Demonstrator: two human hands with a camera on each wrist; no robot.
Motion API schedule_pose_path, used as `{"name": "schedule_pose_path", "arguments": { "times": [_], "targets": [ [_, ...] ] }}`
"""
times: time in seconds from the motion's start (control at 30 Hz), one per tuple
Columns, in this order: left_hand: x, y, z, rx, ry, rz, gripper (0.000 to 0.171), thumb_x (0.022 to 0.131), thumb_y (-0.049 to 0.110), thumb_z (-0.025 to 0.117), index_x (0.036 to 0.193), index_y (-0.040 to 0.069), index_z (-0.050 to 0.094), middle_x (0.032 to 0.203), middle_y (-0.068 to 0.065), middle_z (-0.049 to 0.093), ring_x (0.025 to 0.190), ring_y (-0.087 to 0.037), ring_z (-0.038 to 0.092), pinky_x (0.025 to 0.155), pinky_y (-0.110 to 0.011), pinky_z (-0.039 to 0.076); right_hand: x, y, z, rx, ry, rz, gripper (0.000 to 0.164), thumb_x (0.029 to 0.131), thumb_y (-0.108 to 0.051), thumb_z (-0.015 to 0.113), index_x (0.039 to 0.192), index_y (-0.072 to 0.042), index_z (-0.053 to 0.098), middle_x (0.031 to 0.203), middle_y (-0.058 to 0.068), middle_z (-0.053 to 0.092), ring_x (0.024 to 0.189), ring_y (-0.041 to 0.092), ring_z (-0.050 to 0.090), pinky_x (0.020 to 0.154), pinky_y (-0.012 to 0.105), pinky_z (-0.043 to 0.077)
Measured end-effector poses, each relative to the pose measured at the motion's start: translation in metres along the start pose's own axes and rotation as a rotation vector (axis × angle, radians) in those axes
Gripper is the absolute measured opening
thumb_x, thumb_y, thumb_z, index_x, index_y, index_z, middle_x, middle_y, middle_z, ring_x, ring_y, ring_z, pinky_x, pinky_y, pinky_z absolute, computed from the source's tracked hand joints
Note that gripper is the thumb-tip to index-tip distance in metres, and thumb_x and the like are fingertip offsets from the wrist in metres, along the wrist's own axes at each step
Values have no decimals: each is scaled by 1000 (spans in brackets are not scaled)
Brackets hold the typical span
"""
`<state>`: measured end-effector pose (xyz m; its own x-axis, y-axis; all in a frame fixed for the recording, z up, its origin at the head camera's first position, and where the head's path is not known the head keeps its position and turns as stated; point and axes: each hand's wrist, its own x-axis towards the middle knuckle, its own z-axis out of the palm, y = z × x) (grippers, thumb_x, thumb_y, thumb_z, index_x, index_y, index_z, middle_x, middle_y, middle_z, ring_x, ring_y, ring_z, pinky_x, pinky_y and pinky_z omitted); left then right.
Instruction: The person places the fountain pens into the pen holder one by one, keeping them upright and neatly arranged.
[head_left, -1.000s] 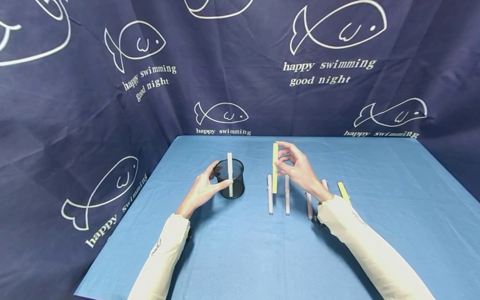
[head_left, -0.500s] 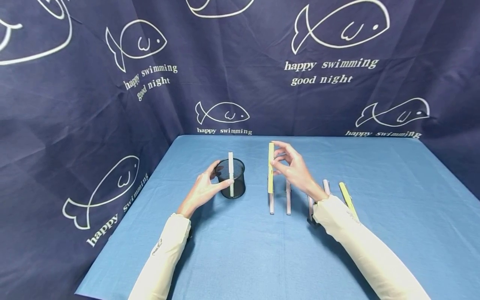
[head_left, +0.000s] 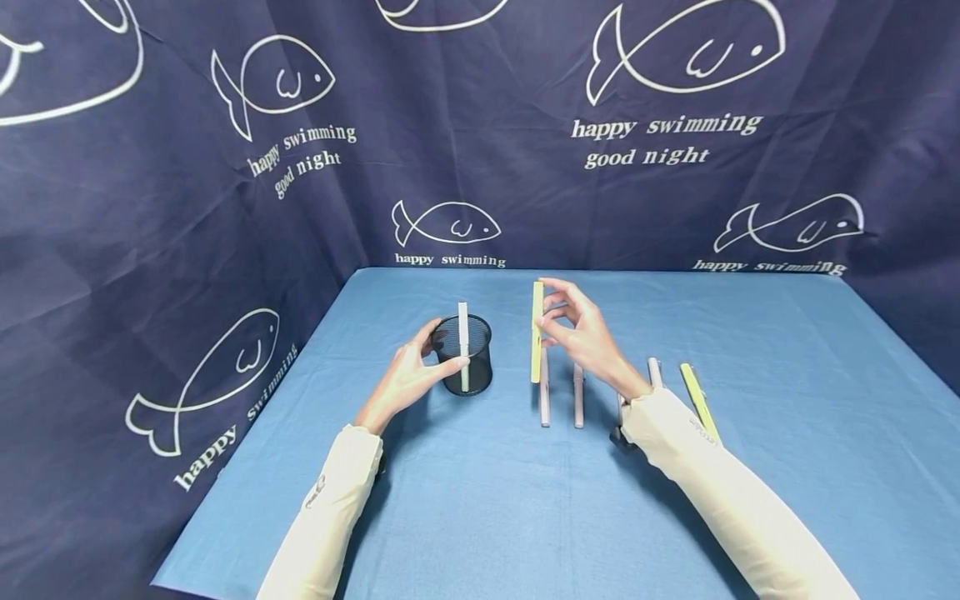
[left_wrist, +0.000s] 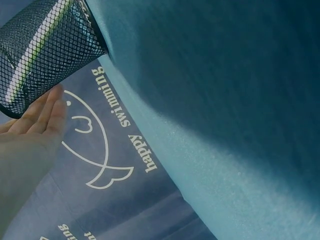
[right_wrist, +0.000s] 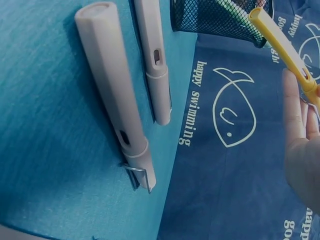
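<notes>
My left hand point(head_left: 408, 377) grips a black mesh pen holder point(head_left: 480, 367) on the table, thumb on the near side and fingers behind. A pale pen point(head_left: 462, 321) stands in the holder, its upper end above the rim; its greenish lower part shows through the mesh in the left wrist view. To the right, my right hand point(head_left: 585, 333) pinches a yellow pen point(head_left: 537, 358) upright, raised above the table. It has a metal clip and a slot in its barrel, as the right wrist view shows. Below that hand lie pale pink pens, one point(head_left: 578, 400) beside another point(head_left: 545, 404).
More pens lie under and beside my right forearm: a pale one point(head_left: 655, 372) and a second yellow pen point(head_left: 697, 396). A blue cloth point(head_left: 487, 500) covers the table. Behind and left hangs a dark curtain point(head_left: 525, 217) printed with fish.
My right hand has carried the yellow pen a little to the left, closer to the pen holder, over the leftmost pink pen. My left hand stays at the holder.
</notes>
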<state>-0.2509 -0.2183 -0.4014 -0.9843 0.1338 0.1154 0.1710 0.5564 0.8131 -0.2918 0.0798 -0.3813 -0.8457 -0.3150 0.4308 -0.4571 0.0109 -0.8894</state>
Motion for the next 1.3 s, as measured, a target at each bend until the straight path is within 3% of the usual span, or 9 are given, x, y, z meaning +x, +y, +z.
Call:
{"name": "schedule_pose_path", "arguments": {
  "times": [0.2,0.43,0.8,1.0,1.3],
  "targets": [
    [-1,0,-1,5,0,-9,94,88,50,80,162,13,34,150,-15,53,135,-34,53,109,-54,41,4,-2,4,17,4,-5,56,98,9,63,151,2,45,114,20,50,96,20,61,73,53,60],
    [-2,-2,-2,1,5,-11,94,88,49,80,162,12,35,149,-15,54,135,-34,53,109,-55,41,9,-4,11,26,0,-7,56,98,7,63,151,2,45,114,21,51,95,18,62,71,45,61],
    [-2,-3,-2,3,20,-1,93,88,49,80,162,12,36,148,-15,55,134,-34,54,108,-54,42,17,-10,20,44,-22,-30,56,98,7,64,151,1,45,113,19,53,94,21,62,71,49,61],
    [-3,-3,-3,0,15,-6,94,88,50,79,162,13,34,151,-15,52,135,-34,53,108,-54,42,19,-10,25,62,-24,-22,57,98,8,63,151,-1,46,113,19,52,94,22,61,70,42,61],
    [-1,-2,-1,7,6,-6,94,87,52,79,162,16,35,152,-16,51,134,-33,54,107,-53,43,21,-11,26,78,-9,-47,56,97,10,63,150,0,47,112,19,53,92,18,63,68,40,61]
  ]
}}
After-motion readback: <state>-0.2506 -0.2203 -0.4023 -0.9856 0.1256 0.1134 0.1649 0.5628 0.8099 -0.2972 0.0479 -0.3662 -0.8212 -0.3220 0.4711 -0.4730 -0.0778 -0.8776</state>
